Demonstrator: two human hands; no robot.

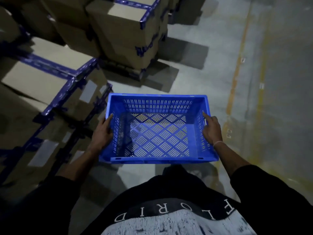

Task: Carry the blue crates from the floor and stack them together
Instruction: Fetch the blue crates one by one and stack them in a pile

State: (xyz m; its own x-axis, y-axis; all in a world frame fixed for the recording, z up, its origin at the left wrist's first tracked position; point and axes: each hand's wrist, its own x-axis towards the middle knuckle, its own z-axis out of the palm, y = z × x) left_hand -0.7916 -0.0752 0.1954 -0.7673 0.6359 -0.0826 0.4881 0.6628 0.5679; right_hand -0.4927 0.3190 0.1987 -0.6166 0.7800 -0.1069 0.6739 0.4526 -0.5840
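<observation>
From the head camera, one blue crate (157, 129) is up off the floor (194, 73), carried level in front of the person's body, open side up and nothing inside it. The slotted base lets the pale floor show through. The left hand (102, 131) is on the crate's left short wall, thumb lying along the rim and fingers wrapped under the outside: that grip is closed around the crate's edge. The right hand (211, 129) mirrors it on the right short wall beside the handle slot, index finger stretched along the rim, the rest curled on the outside, so this grip too has firm hold of the crate. A thin band (218, 142) circles the right wrist. To the left stand stacks of cardboard boxes (42, 78) bound with blue tape, more of them further ahead. A worn yellow line (237, 73) runs along the floor on the right. Below, a dark shirt (169, 209) with pale lettering fills the lower frame.
</observation>
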